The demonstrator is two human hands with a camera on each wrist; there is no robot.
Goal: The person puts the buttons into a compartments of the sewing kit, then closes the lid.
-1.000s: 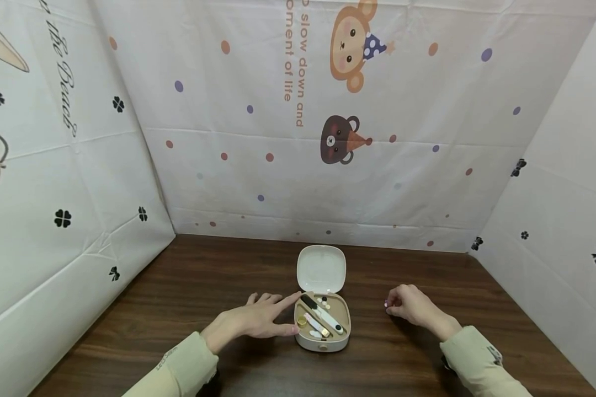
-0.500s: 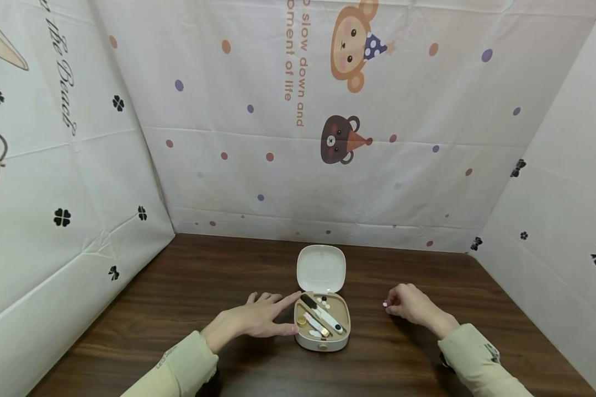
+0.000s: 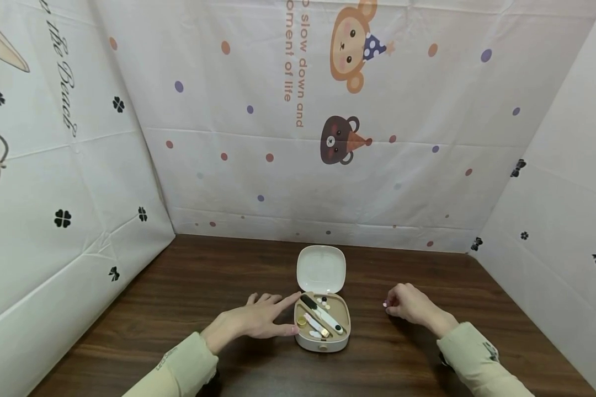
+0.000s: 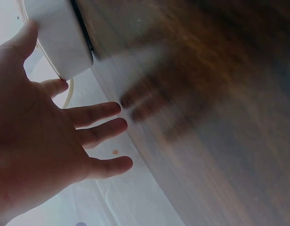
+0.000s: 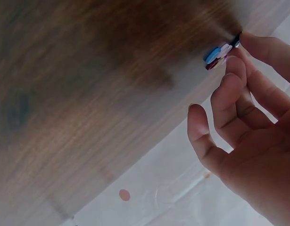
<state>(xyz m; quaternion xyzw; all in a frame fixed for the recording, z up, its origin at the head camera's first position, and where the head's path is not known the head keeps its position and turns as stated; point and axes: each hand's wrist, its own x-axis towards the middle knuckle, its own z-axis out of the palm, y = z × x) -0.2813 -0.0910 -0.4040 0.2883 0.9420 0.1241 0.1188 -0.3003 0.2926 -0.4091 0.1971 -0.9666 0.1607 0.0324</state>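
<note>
A white sewing-kit-like box stands on the dark wood table with its lid raised. Its tan tray carries a black-and-white slim tool, a gold ring-shaped piece, a pale strip with a gold end and several small black and white buttons. My left hand spreads its fingers, thumb and index tip against the box's left side. To the right of the box, my right hand pinches a small cluster of blue, pale pink and dark red flat pieces low over the table; fingertips partly hide it.
The brown table reaches back to a white printed cloth that hangs behind. Similar cloths form walls at the left and right.
</note>
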